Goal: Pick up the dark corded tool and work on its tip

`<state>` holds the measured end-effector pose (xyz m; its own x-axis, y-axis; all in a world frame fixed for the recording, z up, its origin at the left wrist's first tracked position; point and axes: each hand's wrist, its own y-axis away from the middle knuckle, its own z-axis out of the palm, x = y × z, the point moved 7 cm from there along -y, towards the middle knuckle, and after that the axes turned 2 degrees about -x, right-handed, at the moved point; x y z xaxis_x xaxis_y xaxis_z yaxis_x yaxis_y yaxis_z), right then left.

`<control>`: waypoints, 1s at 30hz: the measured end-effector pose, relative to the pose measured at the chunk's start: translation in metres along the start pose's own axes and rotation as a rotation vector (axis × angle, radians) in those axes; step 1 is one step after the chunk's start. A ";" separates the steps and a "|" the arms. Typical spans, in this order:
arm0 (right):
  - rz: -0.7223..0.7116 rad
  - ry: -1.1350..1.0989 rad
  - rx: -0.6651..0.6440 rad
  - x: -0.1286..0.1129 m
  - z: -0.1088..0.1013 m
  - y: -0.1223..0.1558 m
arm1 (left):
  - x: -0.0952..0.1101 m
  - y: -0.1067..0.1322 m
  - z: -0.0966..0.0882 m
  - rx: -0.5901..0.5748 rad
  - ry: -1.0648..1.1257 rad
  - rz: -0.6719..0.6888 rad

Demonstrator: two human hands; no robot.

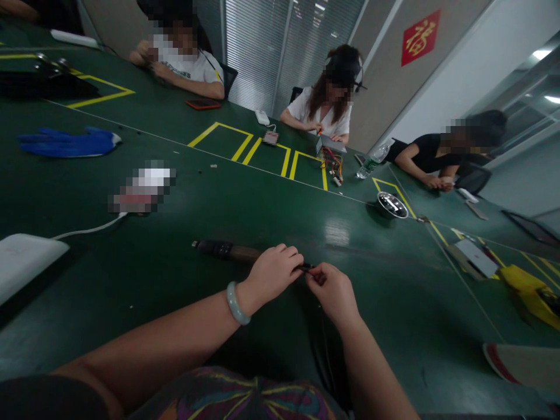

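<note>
A corded electric screwdriver (242,252) lies along the green table (192,303), its black nose and small tip pointing left. My left hand (275,271), with a pale green bangle (237,303) at the wrist, is closed over the tool's rear part. Close beside it, my right hand (335,289) pinches the dark cord (324,332) just where it leaves the tool. From there the cord hangs down toward my body, between my arms. My fingers hide the exact joint between cord and tool.
To the left are a blue glove (70,143) and a white power bank (28,265) cabled to a blurred item. A metal bowl (392,205), water bottle (371,162) and yellow object (529,291) stand right. Several people sit across the table.
</note>
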<state>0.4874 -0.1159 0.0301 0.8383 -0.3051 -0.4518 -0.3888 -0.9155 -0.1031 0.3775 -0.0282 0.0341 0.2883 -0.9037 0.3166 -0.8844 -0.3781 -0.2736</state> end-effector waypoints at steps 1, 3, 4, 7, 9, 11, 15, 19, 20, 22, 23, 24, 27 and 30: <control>0.006 -0.026 -0.007 0.002 0.001 0.000 | 0.000 0.000 0.000 0.001 0.002 0.000; 0.011 -0.060 -0.014 0.003 0.002 -0.001 | -0.001 0.000 0.000 0.002 0.006 -0.003; 0.012 -0.066 -0.014 0.004 0.003 -0.001 | -0.001 0.000 0.000 0.001 0.008 -0.004; -0.001 -0.033 0.005 0.002 0.004 -0.001 | 0.000 0.000 0.000 -0.002 0.006 -0.003; -0.034 0.023 0.028 -0.003 0.004 -0.001 | 0.000 0.000 0.001 -0.001 0.005 -0.002; -0.080 0.081 0.037 -0.009 0.005 -0.001 | 0.001 0.000 0.001 0.002 0.004 -0.005; -0.104 0.093 0.020 -0.011 0.004 -0.001 | 0.001 0.000 0.000 0.003 0.006 -0.003; -0.040 0.000 0.018 -0.003 0.001 -0.001 | 0.001 0.000 -0.001 -0.005 0.015 0.007; -0.027 -0.019 0.013 -0.002 0.001 -0.001 | 0.001 0.000 -0.002 -0.006 0.014 0.009; -0.017 -0.044 0.005 0.000 0.001 -0.001 | 0.001 0.000 -0.002 -0.004 0.011 0.010; -0.019 -0.049 0.000 0.000 0.000 0.000 | 0.001 0.000 -0.002 -0.003 0.010 0.011; -0.023 -0.048 -0.004 -0.001 0.000 0.000 | 0.001 0.000 -0.002 -0.002 0.009 0.010; -0.048 -0.010 -0.003 -0.002 -0.001 0.000 | 0.000 0.001 -0.002 0.007 0.012 0.007; -0.089 0.043 -0.006 -0.005 0.000 0.000 | 0.000 0.001 -0.001 0.012 0.021 0.006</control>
<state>0.4831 -0.1139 0.0326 0.8852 -0.2337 -0.4023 -0.3101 -0.9409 -0.1359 0.3768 -0.0283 0.0347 0.2751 -0.9017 0.3335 -0.8818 -0.3749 -0.2863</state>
